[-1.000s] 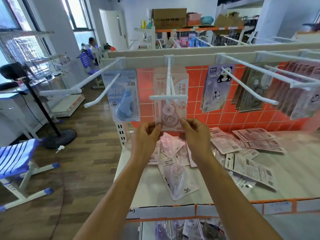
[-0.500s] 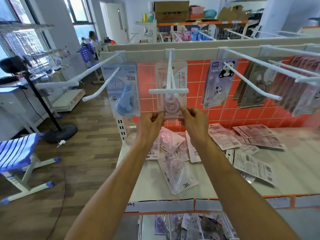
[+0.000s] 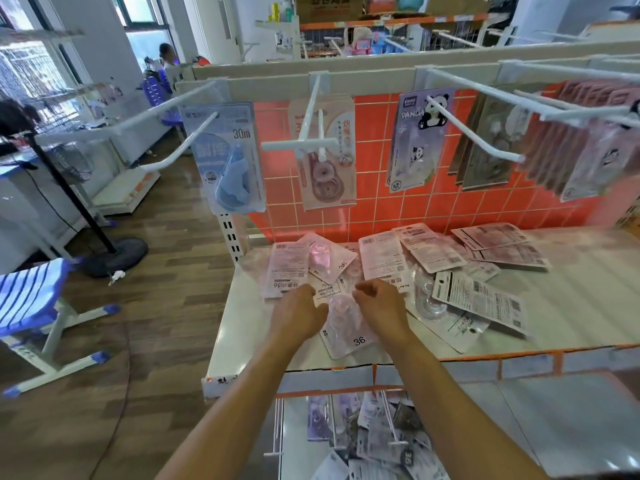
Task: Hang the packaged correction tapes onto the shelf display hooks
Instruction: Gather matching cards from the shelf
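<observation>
OK, left to right. At 8 o'clock: blue-striped stool on the wood floor, black fan base just beyond it. At 11 o'clock: blue 30m pack hangs at the back of the left hook, against the orange grid panel. At 12 o'clock: pink pack hangs upright on the centre hook, behind its crossbar. At 1 o'clock: panda pack on the next hook. At 2 o'clock: dense row of packs on the far hooks, print too blurred to read.

Shelf sits below the hooks. Loose packs are strewn from centre out to 3 o'clock, most face down, overlapping. Clear pack marked 36 lies flat near the front edge, dead centre, between both hands. Left hand is at its 9 o'clock side, fingers bent down onto the pile; fingertips hidden, so cannot tell whether it pinches anything. Right hand is at its 3 o'clock side, fingers loosely curled, nothing in them, hand over the pack's edge. At 6 o'clock: lower hooks with more packs, jumbled.
</observation>
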A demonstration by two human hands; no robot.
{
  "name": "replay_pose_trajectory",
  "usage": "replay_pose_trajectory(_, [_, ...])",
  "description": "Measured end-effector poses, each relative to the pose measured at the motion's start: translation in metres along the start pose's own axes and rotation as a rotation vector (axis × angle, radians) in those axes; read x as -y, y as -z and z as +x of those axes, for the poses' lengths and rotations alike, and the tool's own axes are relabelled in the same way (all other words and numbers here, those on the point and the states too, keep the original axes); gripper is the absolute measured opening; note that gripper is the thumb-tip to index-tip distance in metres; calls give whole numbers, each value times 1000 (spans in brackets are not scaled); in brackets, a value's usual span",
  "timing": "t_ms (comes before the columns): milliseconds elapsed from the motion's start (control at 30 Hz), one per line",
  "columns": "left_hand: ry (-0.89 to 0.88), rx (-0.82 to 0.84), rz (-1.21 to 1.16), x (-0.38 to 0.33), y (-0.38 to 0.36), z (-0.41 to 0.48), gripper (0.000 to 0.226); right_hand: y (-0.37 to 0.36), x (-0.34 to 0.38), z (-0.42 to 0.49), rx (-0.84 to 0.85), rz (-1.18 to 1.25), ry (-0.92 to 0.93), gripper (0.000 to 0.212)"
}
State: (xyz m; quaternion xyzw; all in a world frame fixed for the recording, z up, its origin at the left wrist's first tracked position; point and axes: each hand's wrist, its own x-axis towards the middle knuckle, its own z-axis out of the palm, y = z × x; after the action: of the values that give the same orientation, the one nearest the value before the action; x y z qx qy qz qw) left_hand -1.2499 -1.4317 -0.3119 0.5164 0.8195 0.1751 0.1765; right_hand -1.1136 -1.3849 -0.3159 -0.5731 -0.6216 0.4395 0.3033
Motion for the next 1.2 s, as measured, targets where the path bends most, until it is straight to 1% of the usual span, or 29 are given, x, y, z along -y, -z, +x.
replay_pose_trajectory(100, [49,89,-8,1,-10,-14,53,-4,-16,-8,-33,-93,-71,32])
replay_pose_trajectory(233, [100,90,-209,1,-16,-27,58,-9,-20,-16,-65,-147,-88,38])
replay_pose_trajectory(267, [120,88,-266,2,-17,-29,59,-7,-20,-17,-68,-130,-99,39])
replay_pose_trajectory(333, [162,84,-359,5,-15,-34,58,-3,-20,-18,-75,-16,-138,35])
replay_pose_trajectory(433, [210,100,-486,9,-14,-39,58,4,-22,-22,-107,196,-198,21])
replay_pose_trajectory(533, [236,121,-611,10,-13,-43,54,5,-26,-30,-119,275,-199,16])
replay_pose_trajectory(633, [193,108,-747,8,-14,-52,46,4,-29,-38,-85,353,-202,18])
replay_pose_trajectory(733, [95,-6,-834,6,-13,-62,29,7,-29,-48,-30,458,-253,16])
replay_pose_trajectory(800, [74,-41,-952,2,-13,-68,26,11,-29,-56,10,502,-250,16])
replay_pose_trajectory(867, [42,-51,-1033,-3,-13,-77,29,14,-30,-62,39,516,-243,17])
replay_pose_trajectory(933, [-22,-25,-1013,-7,-15,-84,39,14,-32,-66,56,528,-232,21])
replay_pose_trajectory(967, [-39,-14,-1007,-8,-18,-87,40,14,-34,-69,59,533,-224,23])
replay_pose_trajectory(1067, [-35,-24,-1026,-13,-23,-96,36,21,-38,-73,43,552,-217,31])
replay_pose_trajectory(1200, [-16,-27,-1048,-27,-32,-108,58,52,-46,-76,53,600,-208,41])
